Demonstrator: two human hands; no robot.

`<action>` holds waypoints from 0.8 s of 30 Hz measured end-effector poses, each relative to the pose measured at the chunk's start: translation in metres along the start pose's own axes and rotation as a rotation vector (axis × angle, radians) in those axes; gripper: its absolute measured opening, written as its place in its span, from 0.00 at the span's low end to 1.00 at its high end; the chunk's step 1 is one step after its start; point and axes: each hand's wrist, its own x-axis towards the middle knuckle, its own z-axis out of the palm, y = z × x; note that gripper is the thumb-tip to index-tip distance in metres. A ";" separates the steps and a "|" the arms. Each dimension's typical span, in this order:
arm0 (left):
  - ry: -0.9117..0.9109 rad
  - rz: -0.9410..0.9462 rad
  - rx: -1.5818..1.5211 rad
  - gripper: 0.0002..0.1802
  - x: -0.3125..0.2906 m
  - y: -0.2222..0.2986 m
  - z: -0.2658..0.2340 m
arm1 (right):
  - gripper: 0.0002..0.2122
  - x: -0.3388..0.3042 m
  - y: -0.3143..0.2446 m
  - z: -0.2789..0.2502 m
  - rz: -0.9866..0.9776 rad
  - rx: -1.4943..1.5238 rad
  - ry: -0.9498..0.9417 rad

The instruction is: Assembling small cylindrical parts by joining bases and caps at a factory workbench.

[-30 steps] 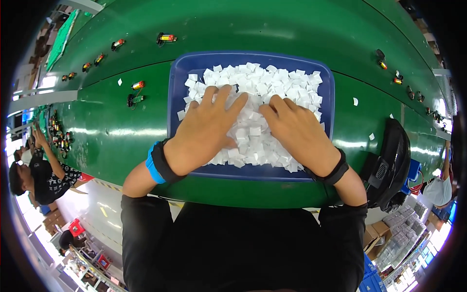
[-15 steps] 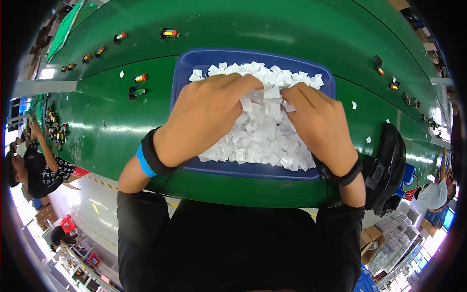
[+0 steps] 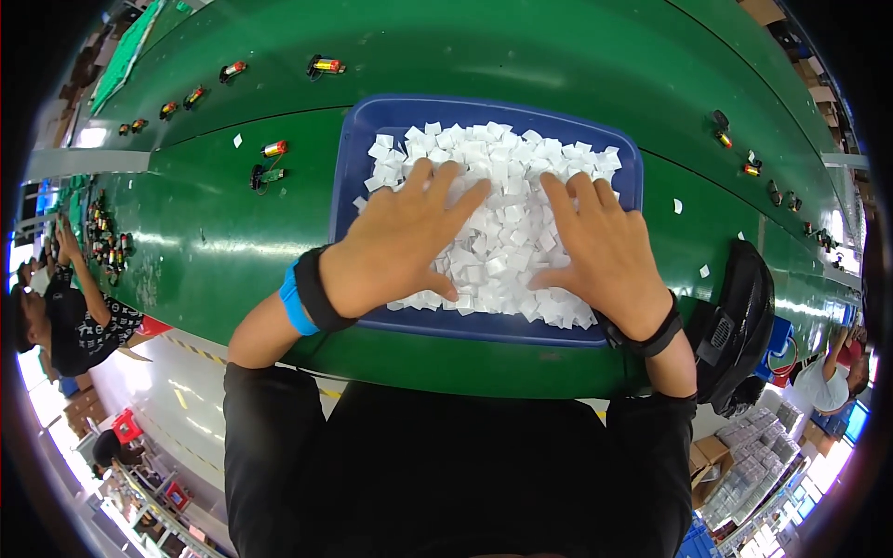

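Both hands have slid back toward the body and are now lying flat, left hand and right hand, fingers spread and gripping nothing, on white paper squares filling the blue tray on the green belt.

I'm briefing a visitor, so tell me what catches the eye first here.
A blue tray heaped with small white squares sits mid-frame on the green belt. The left hand and right hand lie flat on the heap, fingers spread. Small battery-like parts dot the belt to the tray's left.
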 end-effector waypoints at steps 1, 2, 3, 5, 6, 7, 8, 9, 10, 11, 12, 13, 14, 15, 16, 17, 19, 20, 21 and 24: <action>-0.035 -0.012 -0.060 0.49 0.004 0.003 0.001 | 0.48 -0.001 -0.001 0.003 0.000 -0.001 0.000; -0.065 -0.028 -0.119 0.47 0.007 0.007 0.002 | 0.44 -0.002 -0.002 0.008 -0.057 0.037 0.037; -0.096 -0.044 -0.178 0.46 0.009 0.010 0.003 | 0.40 -0.003 -0.002 0.014 -0.115 0.074 0.073; -0.085 -0.003 -0.199 0.43 0.012 0.011 0.009 | 0.35 -0.003 -0.004 0.022 -0.168 0.109 0.109; -0.076 0.038 -0.220 0.41 0.014 0.010 0.013 | 0.32 -0.002 -0.005 0.026 -0.164 0.120 0.053; -0.069 0.077 -0.239 0.38 0.014 0.009 0.016 | 0.29 0.000 -0.006 0.028 -0.160 0.131 -0.002; -0.068 0.078 -0.239 0.38 0.015 0.008 0.017 | 0.27 0.002 -0.006 0.029 -0.155 0.143 -0.058; -0.067 0.077 -0.245 0.36 0.017 0.006 0.018 | 0.27 0.003 -0.006 0.028 -0.155 0.142 -0.057; -0.066 0.078 -0.250 0.34 0.018 0.005 0.018 | 0.25 0.004 -0.005 0.027 -0.173 0.163 -0.021; -0.066 0.078 -0.255 0.33 0.020 0.003 0.018 | 0.23 0.005 -0.004 0.026 -0.191 0.185 0.015; -0.066 0.079 -0.255 0.33 0.021 0.002 0.017 | 0.21 0.006 -0.003 0.025 -0.210 0.208 0.051; -0.007 0.087 -0.284 0.32 0.022 0.001 0.013 | 0.21 0.008 -0.001 0.023 -0.209 0.208 0.051; 0.053 0.095 -0.313 0.31 0.022 0.000 0.010 | 0.21 0.009 0.002 0.020 -0.218 0.208 0.108; 0.112 0.103 -0.342 0.30 0.022 -0.001 0.006 | 0.20 0.009 0.006 0.015 -0.227 0.208 0.166; 0.111 0.104 -0.341 0.30 0.021 0.000 0.000 | 0.19 0.008 0.008 0.011 -0.236 0.207 0.223; 0.109 0.052 -0.364 0.31 0.021 0.001 -0.006 | 0.19 0.007 0.010 0.006 -0.234 0.208 0.223; 0.103 -0.053 -0.408 0.33 0.019 0.002 -0.015 | 0.21 0.003 0.012 -0.003 -0.228 0.218 0.198; 0.101 -0.051 -0.409 0.33 0.017 0.001 -0.016 | 0.23 0.001 0.012 -0.006 -0.224 0.223 0.185; 0.096 -0.002 -0.365 0.35 0.014 0.001 -0.016 | 0.23 -0.001 0.011 -0.008 -0.222 0.223 0.184; 0.087 0.093 -0.278 0.40 0.006 0.005 -0.016 | 0.32 -0.014 0.004 -0.012 -0.234 0.241 0.059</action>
